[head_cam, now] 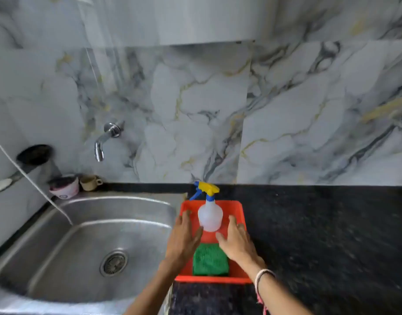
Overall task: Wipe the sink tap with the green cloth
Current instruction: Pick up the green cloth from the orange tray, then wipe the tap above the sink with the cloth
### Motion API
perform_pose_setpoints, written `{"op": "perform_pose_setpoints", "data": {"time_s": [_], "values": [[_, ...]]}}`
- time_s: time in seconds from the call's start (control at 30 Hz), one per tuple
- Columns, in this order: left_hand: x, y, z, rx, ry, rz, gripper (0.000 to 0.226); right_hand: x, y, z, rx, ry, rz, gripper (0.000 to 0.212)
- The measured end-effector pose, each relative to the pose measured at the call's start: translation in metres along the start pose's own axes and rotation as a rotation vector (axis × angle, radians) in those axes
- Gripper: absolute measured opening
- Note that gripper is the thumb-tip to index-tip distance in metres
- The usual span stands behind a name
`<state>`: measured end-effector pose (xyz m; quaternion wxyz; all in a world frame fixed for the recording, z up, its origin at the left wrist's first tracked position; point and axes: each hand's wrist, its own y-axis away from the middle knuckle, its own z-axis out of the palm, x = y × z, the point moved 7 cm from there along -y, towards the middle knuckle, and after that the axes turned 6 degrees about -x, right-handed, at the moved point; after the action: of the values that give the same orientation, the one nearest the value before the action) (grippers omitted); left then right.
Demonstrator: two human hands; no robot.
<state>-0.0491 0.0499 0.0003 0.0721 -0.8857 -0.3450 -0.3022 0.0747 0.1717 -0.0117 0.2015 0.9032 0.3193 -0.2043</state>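
Both my hands are over the orange tray (pixel 238 208) on the black counter (pixel 320 235), just right of the steel sink (pixel 86 242). My left hand (pixel 184 239) lies flat and spread, fingers open, holding nothing, its thumb close beside the spray bottle (pixel 210 215). My right hand (pixel 236 242) is likewise spread and empty, on the bottle's right side. Bottle stands upright in the far half of the tray. The green cloth (pixel 210 261) lies folded in the near half, between my wrists, untouched. The tap (pixel 104 139) juts from the marble wall, far left, above the sink. Two cups (pixel 65 187) sit at the sink's far-left corner.
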Motion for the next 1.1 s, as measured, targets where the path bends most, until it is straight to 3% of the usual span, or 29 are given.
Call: {"op": "perform_pose_setpoints", "data": {"time_s": [0.13,0.3,0.4,0.47,0.53,0.67,0.87,1.0,1.1], "values": [[-0.038,0.001,0.066,-0.294,0.037,-0.249,0.072,0.028,-0.002,0.059,-0.232,-0.071,0.237,0.077],[-0.055,-0.009,0.086,-0.252,0.225,-0.401,0.075,0.041,-0.012,0.081,-0.237,-0.237,0.328,0.084],[-0.065,-0.011,0.087,-0.255,0.428,-0.503,0.069,0.051,-0.012,0.089,-0.231,-0.507,0.416,0.054],[-0.067,-0.013,0.083,-0.275,0.675,-0.516,0.065,0.05,-0.011,0.089,-0.226,-0.826,0.456,0.027],[-0.063,-0.018,0.065,-0.284,0.926,-0.466,0.056,0.035,-0.015,0.078,-0.23,-1.112,0.4,0.013],[-0.036,-0.04,-0.021,-0.255,1.223,-0.184,0.035,-0.035,-0.029,0.032,-0.211,-1.408,0.138,0.03],[-0.011,-0.075,-0.176,-0.136,1.176,0.153,0.042,-0.169,-0.054,-0.03,-0.2,-1.574,-0.114,0.053],[-0.036,-0.091,-0.24,-0.038,1.079,0.219,0.046,-0.241,-0.071,-0.036,-0.285,-1.564,-0.161,0.048],[-0.077,-0.104,-0.277,0.069,0.856,0.238,0.048,-0.284,-0.086,-0.02,-0.258,-1.527,-0.163,0.031]]}}
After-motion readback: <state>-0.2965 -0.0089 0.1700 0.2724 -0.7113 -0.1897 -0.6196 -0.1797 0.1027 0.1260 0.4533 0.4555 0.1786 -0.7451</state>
